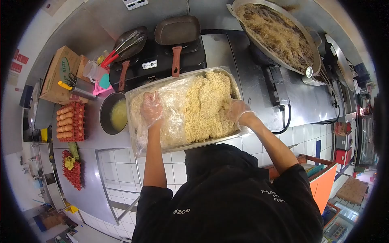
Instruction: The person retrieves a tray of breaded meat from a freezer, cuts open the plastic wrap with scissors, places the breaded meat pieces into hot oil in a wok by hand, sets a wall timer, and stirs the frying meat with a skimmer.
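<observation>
A large metal tray (183,148) lies before me, its right half filled with pale yellow, crumbly noodle-like food (208,107). Clear plastic film (174,109) covers the left half. My left hand (151,108), in a clear disposable glove, has its fingers curled on the film near the tray's left side, apparently gripping it. At the right side of the tray, my right hand (238,110), also gloved, touches the crumbly food. Its fingertips are partly hidden against the food, so their grip does not show.
A wide pan of bubbling oil (279,34) with a dial thermometer (309,71) stands at back right. Two pans (177,30) sit on a black stove behind the tray. To the left are a pot of yellowish liquid (119,114), egg trays (69,121) and a cardboard box (56,77).
</observation>
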Available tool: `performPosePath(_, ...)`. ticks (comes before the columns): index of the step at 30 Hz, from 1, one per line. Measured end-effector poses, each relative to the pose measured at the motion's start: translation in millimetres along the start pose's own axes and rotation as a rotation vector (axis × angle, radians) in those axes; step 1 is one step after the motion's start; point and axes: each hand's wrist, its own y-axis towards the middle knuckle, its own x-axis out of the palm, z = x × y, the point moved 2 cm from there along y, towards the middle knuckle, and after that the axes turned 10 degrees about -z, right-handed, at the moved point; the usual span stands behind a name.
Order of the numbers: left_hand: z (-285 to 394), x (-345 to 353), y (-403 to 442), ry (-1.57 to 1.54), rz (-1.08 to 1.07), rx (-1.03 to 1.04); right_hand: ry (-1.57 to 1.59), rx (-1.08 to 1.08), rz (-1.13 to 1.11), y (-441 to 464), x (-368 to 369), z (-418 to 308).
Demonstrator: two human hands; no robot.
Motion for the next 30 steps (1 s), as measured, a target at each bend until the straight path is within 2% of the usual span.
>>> performPosePath(4, -7, 2, 3, 0.009, 0.046, 0.025, 0.175, -0.038, 0.0, -19, -22, -7)
performPosePath(6, -9, 3, 3, 0.03, 0.048, 0.019, 0.254, -0.026, 0.179, -30, -16, -2)
performPosePath(8, -10, 3, 1, -0.055, 0.059, 0.078, 0.272, -0.065, 0.226, -41, -14, -2)
performPosePath(13, -6, 2, 2, -0.043, 0.039, 0.047, 0.276, -0.094, 0.344, -54, -12, 3)
performPosePath(15, -6, 3, 1, -0.035, 0.042, 0.042, 0.24, -0.196, 0.442, -62, -26, 3)
performPosePath(19, -3, 0, -1, -0.042, 0.033, 0.078, 0.251, -0.259, 0.471, -78, -83, -16)
performPosePath(21, 1, 0, -1, -0.07, 0.033, 0.08, 0.31, -0.428, 0.416, -82, -107, -29)
performPosePath(23, 1, -1, -1, -0.046, 0.027, 0.043, 0.324, -0.453, 0.361, -76, -120, -39)
performPosePath(25, -6, 2, -1, -0.053, 0.033, 0.061, 0.623, -0.526, 0.233, -53, -115, -39)
performPosePath(29, -3, -2, -1, -0.021, 0.026, 0.072, 0.503, -0.516, 0.118, 12, -82, -24)
performPosePath(30, -3, -1, -2, -0.02, 0.028, 0.079, 0.334, -0.416, 0.097, 30, -70, -15)
